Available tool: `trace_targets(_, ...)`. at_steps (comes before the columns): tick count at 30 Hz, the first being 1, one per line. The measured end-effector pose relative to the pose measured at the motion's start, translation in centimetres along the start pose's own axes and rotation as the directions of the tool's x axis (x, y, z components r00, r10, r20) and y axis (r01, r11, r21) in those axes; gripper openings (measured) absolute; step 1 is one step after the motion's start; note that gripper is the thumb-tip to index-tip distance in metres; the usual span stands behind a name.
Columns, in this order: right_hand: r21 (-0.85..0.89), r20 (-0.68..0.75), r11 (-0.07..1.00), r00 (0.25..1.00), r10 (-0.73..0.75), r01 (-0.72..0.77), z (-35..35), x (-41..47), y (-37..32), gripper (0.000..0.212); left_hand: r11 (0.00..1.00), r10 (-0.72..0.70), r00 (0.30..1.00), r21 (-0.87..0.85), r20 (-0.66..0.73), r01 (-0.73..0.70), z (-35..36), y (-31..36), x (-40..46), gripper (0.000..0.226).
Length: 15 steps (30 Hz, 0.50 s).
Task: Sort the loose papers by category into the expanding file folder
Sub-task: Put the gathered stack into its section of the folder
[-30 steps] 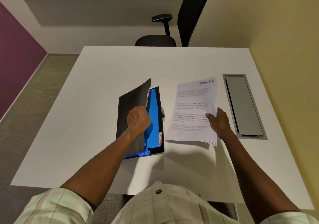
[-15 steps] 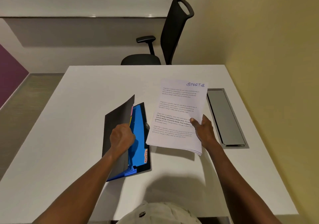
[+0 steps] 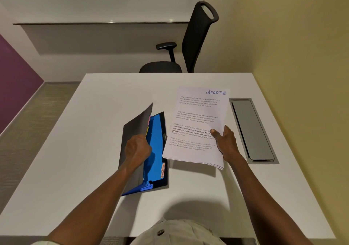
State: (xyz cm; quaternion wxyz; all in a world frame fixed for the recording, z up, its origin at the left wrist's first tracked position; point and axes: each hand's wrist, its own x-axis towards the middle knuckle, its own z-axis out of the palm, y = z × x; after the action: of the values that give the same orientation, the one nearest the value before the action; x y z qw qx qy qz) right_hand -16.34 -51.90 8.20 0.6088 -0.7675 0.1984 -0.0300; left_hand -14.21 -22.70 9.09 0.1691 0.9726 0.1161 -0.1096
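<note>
Left grip: I hold back the black expanding folder's cover, exposing blue dividers. Right grip: pinching the white "SPORTS" paper stack, probably several sheets, for filing.

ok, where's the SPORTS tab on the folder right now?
In the head view, the orange SPORTS tab sits on the expanding folder's right edge near its front corner, just below the left hand and left of the held papers.

Bare forearms, pale checked shirt, small dark button
</note>
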Motion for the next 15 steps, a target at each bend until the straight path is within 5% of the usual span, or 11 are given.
trace_targets(6,-0.112,-0.007,0.992,0.999,-0.051,0.050,0.7,-0.5,-0.8,0.030,1.000,0.018,1.000,-0.016,-0.015,-0.019,-0.2,-0.4,0.0,0.015)
trace_targets(15,-0.318,-0.063,0.896,0.936,-0.346,0.310,4.8,-3.0,-4.4,0.008,0.996,-0.004,1.000,-0.086,-0.014,0.002,-0.5,-0.5,-0.4,0.017)
